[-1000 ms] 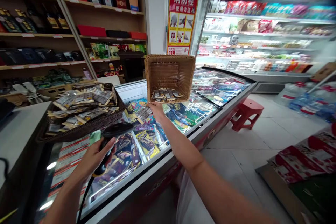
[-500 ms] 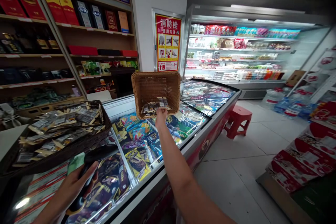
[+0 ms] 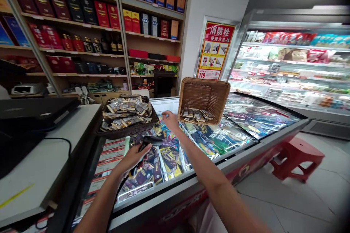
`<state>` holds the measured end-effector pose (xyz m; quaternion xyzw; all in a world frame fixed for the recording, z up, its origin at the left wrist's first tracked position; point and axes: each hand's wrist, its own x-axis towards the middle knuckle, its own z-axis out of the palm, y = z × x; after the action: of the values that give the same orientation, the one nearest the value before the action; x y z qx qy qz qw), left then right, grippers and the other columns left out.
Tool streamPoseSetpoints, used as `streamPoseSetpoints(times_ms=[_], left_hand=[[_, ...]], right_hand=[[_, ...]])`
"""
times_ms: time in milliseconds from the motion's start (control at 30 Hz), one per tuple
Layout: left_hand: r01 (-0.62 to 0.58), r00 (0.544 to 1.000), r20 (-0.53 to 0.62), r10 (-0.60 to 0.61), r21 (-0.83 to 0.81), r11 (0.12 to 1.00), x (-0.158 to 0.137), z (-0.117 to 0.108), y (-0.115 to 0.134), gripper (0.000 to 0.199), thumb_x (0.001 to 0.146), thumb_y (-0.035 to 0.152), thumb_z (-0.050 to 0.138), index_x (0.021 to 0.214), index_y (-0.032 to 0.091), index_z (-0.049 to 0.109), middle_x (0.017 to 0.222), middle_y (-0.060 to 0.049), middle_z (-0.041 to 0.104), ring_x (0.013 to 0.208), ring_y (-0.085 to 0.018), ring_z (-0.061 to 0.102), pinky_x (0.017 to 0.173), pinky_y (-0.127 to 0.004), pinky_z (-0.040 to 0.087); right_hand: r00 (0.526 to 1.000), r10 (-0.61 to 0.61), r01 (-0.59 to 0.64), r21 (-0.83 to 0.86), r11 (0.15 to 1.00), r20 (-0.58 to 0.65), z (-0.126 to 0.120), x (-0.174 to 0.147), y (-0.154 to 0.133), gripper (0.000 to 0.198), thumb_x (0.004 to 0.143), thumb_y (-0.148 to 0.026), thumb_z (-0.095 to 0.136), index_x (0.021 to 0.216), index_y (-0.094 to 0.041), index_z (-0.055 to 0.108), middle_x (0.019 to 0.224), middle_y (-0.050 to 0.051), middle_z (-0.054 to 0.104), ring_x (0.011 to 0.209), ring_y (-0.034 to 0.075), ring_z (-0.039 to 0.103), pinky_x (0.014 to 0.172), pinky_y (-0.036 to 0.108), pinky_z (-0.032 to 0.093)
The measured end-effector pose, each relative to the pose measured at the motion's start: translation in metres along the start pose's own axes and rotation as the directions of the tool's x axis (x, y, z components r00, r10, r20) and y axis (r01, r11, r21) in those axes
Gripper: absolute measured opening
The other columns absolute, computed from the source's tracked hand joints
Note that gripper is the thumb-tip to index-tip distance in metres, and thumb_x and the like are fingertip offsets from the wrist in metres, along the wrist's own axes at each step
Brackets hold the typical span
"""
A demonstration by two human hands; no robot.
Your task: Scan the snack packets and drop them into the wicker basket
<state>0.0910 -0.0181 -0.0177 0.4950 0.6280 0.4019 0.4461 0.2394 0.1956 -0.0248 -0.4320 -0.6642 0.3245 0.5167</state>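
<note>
My left hand (image 3: 133, 158) is closed around a black handheld barcode scanner (image 3: 152, 140), its head pointing right over the freezer. A pale green slip (image 3: 127, 145) shows beside that hand; whether the hand touches it I cannot tell. My right hand (image 3: 171, 121) is raised between two baskets, fingers partly spread, and no item shows in it. Just right of it, a tan wicker basket (image 3: 204, 93) stands tilted toward me, with small clear packets (image 3: 197, 114) along its bottom. To the left, a dark woven basket (image 3: 131, 130) is heaped with similar packets (image 3: 128, 108).
Below my hands lies a chest freezer (image 3: 188, 173) with bagged goods under glass. A grey counter (image 3: 49, 153) with a black device (image 3: 35, 111) is at left. A red stool (image 3: 299, 156) stands on the right. Shelves of boxes (image 3: 155, 25) line the back.
My right hand has left the packets in the tan basket and moved left toward the dark basket. The view has turned left. My left hand still grips the scanner.
</note>
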Motion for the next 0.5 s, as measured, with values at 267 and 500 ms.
streamPoseSetpoints(times_ms=[267, 500], left_hand=[[0.010, 1.000, 0.025, -0.010, -0.003, 1.000, 0.007, -0.004, -0.015, 0.067, 0.068, 0.086, 0.068, 0.081, 0.021, 0.057, 0.063, 0.002, 0.062, 0.040, -0.012, 0.050, 0.042, -0.027, 0.037], [0.008, 0.999, 0.035, -0.008, -0.020, 1.000, 0.011, -0.004, -0.020, 0.067, 0.070, 0.087, 0.067, 0.081, 0.022, 0.056, 0.064, 0.003, 0.061, 0.041, -0.012, 0.051, 0.042, -0.028, 0.037]], right_hand=[[0.949, 0.297, -0.270, -0.215, 0.939, 0.105, 0.142, 0.043, -0.089, 0.029, 0.081, -0.043, 0.083, 0.085, -0.015, 0.076, 0.103, 0.019, 0.075, 0.111, 0.039, 0.069, 0.092, 0.044, 0.055], [0.881, 0.470, -0.472, 0.112, 0.874, 0.041, 0.172, 0.049, -0.083, 0.029, 0.073, -0.029, 0.087, 0.096, -0.014, 0.077, 0.093, 0.016, 0.076, 0.091, 0.032, 0.073, 0.072, 0.039, 0.057]])
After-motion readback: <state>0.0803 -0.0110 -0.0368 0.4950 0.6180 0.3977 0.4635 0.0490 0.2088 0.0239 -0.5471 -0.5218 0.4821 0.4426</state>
